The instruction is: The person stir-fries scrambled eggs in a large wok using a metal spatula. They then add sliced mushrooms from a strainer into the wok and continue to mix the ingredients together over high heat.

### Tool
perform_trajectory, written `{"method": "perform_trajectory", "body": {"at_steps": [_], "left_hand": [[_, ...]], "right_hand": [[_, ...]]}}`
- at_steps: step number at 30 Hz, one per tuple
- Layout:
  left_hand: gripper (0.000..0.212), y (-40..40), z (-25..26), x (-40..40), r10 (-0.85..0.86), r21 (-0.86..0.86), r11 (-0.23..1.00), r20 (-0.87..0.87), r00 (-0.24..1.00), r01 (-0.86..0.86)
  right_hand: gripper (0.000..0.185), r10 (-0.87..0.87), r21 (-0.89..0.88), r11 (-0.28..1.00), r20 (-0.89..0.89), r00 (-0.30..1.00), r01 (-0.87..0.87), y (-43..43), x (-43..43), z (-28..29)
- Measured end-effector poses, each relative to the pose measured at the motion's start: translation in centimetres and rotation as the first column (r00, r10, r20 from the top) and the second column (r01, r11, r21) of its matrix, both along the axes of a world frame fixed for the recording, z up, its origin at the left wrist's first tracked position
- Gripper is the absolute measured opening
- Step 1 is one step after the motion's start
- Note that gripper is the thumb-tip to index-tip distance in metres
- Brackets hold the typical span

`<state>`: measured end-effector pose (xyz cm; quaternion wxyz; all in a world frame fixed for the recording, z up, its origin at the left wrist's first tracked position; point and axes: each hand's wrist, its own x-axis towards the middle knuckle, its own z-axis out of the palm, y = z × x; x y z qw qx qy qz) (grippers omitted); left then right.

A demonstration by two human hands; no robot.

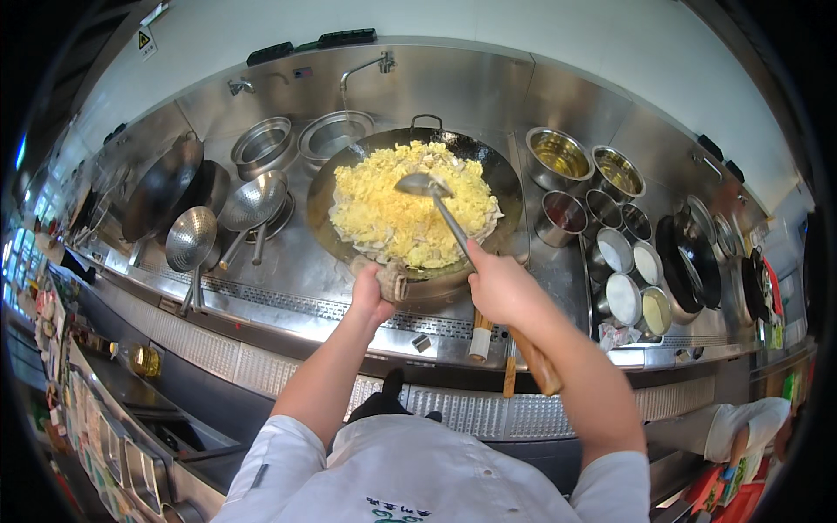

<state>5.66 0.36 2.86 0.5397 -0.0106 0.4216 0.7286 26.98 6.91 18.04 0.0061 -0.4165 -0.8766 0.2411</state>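
A large black iron wok [318, 216] stands on the steel range, heaped with yellow scrambled egg [392, 216] mixed with pale sliced pieces. My left hand [374, 294] grips a folded cloth [392, 280] against the wok's near rim; the handle under it is hidden. With my right hand [500, 281] I hold a long-handled steel ladle [424, 185], its bowl resting in the egg near the middle. The ladle's wooden handle end [536, 363] sticks out below my right forearm.
Perforated skimmers [255, 199] and tilted woks [163, 189] lie at the left. A faucet [356, 67] runs above a water basin [335, 137]. Oil pots [559, 157] and seasoning containers [623, 299] stand at the right. A co-worker's sleeve and arm [745, 425] show at the lower right.
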Motion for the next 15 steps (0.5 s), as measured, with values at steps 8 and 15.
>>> {"method": "perform_trajectory", "body": {"at_steps": [8, 15], "left_hand": [[0.038, 0.7, -7.8, -5.1, -0.069, 0.074, 0.996, 0.135, 0.989, 0.059], [0.047, -10.3, -7.6, -5.6, 0.01, 0.091, 0.996, 0.111, 0.994, -0.02]], "right_hand": [[0.061, -0.252, -0.069, 0.967, -0.112, 0.961, 0.246, -3.1, 0.5, -14.6], [0.059, -0.396, -0.216, 0.899, -0.027, 0.918, 0.381, -1.9, -2.2, -8.9]]}}
